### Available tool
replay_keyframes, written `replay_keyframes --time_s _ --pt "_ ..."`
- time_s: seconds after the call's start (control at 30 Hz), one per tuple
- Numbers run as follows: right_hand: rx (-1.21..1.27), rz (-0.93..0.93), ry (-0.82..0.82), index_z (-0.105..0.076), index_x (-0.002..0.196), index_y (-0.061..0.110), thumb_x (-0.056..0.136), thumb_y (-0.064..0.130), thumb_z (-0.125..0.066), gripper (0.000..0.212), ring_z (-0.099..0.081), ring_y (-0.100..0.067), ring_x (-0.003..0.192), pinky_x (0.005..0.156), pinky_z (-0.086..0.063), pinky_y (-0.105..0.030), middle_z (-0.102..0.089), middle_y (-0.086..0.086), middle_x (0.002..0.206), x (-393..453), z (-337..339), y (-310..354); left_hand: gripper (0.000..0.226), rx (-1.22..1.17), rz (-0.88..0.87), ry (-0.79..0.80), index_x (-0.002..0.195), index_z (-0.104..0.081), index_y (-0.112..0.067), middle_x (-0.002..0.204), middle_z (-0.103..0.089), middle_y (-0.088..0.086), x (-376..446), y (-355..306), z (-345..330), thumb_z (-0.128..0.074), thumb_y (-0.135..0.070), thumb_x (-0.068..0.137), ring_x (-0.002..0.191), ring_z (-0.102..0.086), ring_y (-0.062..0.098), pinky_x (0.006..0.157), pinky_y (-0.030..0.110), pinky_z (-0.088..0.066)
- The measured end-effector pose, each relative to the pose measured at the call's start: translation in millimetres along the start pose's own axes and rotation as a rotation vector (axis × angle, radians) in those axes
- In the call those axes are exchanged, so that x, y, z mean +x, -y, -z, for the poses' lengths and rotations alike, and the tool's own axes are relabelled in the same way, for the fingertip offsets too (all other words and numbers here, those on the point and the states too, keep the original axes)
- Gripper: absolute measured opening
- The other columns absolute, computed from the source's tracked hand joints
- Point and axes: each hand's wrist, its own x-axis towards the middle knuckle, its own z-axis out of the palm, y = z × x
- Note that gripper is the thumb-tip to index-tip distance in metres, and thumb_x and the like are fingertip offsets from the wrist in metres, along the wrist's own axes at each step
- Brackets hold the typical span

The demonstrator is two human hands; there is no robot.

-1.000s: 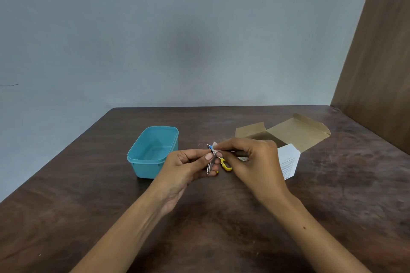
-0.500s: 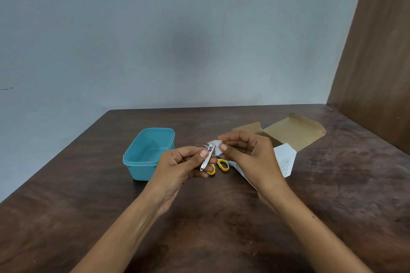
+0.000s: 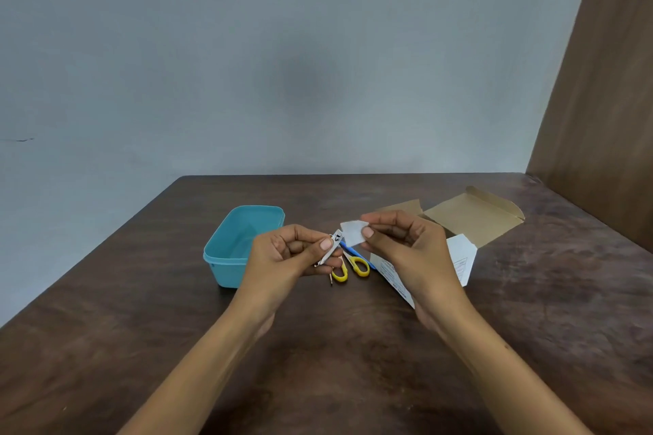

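Wooden tabletop (image 3: 141,311): left hand (image 3: 282,258) pinches nail clipper (image 3: 331,251) steady; right hand (image 3: 406,251), pinching white pad (image 3: 352,237) just beside it, should wipe gently.

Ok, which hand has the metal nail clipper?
The left hand pinches the nail clipper between thumb and fingers; the right hand holds only a small white square.

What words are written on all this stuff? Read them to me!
On the box side: dark print, too blurred to read.
On its flap: small printed lines, too small to read.
On the clipper, paper square and tub: no writing shows.
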Motion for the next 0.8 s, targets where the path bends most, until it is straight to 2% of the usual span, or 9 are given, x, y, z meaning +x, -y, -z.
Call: replay_keyframes --time_s 0.1,0.23,0.33,0.43,0.57,0.7,0.8 --pt "-0.093 0.065 -0.070 -0.072 0.079 0.020 0.080 -0.002 -0.068 0.023 -0.069 -0.007 0.077 0.071 -0.053 -0.017 -0.074 0.005 0.077 2 0 -2 0.012 -0.005 -0.025 -0.028 0.091 -0.068 0.003 0.080 -0.075 0.015 3 -9 7 -0.065 -0.002 0.080 0.073 -0.073 0.021 0.060 0.019 -0.057" --pt "-0.281 0.189 -0.087 -0.070 0.078 0.028 0.082 -0.001 -0.066 0.029 -0.068 -0.004 0.079 0.076 -0.053 -0.019 -0.073 0.009 0.079 0 -2 -5 0.016 0.068 -0.122 -0.103 0.086 -0.069 0.002 0.077 -0.075 0.011 9 -24 26 -0.071 -0.005 0.072 0.071 -0.073 0.018 0.062 0.020 -0.057" --pt "-0.389 0.263 -0.062 -0.070 0.082 0.025 0.083 0.000 -0.065 0.026 -0.067 -0.001 0.080 0.074 -0.052 -0.013 -0.072 0.012 0.082 -5 -6 -5 0.013 0.274 -0.153 -0.237 0.077 -0.072 -0.007 0.072 -0.075 0.007 21 -28 47 -0.079 -0.012 0.067 0.070 -0.073 0.017 0.064 0.024 -0.058" --pt "-0.465 0.300 -0.035 -0.072 0.088 0.017 0.083 0.002 -0.066 0.017 -0.067 -0.003 0.081 0.071 -0.050 -0.009 -0.072 0.008 0.084 -9 -8 -6 0.011 0.573 -0.198 -0.342 0.067 -0.072 -0.018 0.067 -0.073 0.001 31 -23 60 -0.083 -0.015 0.068 0.069 -0.071 0.016 0.068 0.029 -0.056" --pt "-0.529 0.331 -0.019 -0.073 0.091 0.013 0.084 0.005 -0.066 0.012 -0.067 -0.005 0.082 0.071 -0.050 -0.008 -0.073 0.004 0.087 -10 -8 -7 0.014 0.865 -0.230 -0.360 0.067 -0.068 -0.021 0.065 -0.065 -0.011 34 -14 62 -0.080 -0.016 0.071 0.066 -0.064 0.002 0.061 0.017 -0.049" --pt "-0.541 0.383 -0.014 -0.073 0.087 0.013 0.082 0.007 -0.067 0.010 -0.064 -0.002 0.085 0.069 -0.047 -0.004 -0.070 0.008 0.081 -10 -8 -7 0.010 1.039 -0.222 -0.364 0.069 -0.070 -0.018 0.069 -0.068 -0.005 43 -4 63 -0.079 -0.021 0.073 0.068 -0.065 0.010 0.065 0.032 -0.055" --pt "-0.575 0.421 -0.014 -0.073 0.086 0.013 0.082 0.003 -0.066 0.012 -0.063 -0.002 0.085 0.070 -0.046 -0.004 -0.071 0.007 0.081 -10 -8 -9 0.013 1.152 -0.209 -0.369 0.068 -0.068 -0.020 0.070 -0.068 -0.005 44 -1 61 -0.077 -0.027 0.075 0.071 -0.065 0.013 0.062 0.030 -0.050"
